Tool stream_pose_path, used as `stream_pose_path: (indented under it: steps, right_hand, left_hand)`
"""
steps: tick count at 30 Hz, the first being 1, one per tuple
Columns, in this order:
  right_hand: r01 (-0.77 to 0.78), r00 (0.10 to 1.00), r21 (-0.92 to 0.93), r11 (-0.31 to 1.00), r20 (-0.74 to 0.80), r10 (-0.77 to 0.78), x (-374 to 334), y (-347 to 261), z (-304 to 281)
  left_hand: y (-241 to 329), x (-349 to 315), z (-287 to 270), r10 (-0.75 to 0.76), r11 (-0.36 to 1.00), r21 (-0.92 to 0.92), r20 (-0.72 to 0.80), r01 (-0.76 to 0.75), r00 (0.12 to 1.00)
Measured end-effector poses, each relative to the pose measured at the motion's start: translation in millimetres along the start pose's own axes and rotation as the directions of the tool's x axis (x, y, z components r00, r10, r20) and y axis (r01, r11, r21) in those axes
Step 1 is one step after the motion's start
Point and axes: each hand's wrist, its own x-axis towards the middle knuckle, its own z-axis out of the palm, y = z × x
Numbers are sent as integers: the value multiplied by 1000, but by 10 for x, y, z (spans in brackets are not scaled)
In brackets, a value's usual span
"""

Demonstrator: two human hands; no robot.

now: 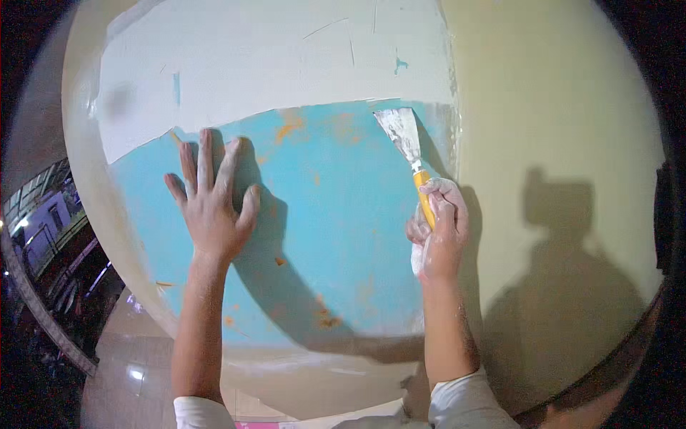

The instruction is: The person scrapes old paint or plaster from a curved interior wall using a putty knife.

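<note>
My right hand is closed around the yellow handle of a putty knife, its wide blade pointing up and smeared with white. The blade tip is near the lower edge of a white coating on the wall; whether it touches cannot be made out. My left hand lies spread on a blue-painted patch, fingertips close to that same edge. Both hands carry whitish dust. Orange-brown spots mark the blue patch, and the white coating has thin scratches and small blue gaps.
Cream-coloured wall stretches to the right, with my shadow on it. At lower left is a shiny tiled floor. A dark area with a railing and lights shows at far left. Something pink sits at the bottom edge.
</note>
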Motion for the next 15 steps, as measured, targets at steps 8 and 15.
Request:
stream_pose_path:
  steps: [8, 15]
  right_hand:
    - [-11, 999, 19, 1000, -34, 12, 86, 11, -79]
    - [48, 998, 4, 999, -46, -47, 102, -9, -84]
  left_hand:
    - [77, 171, 143, 1, 1000, 4, -75, -1, 997]
    - [71, 191, 216, 24, 1000, 22, -114, -21, 993]
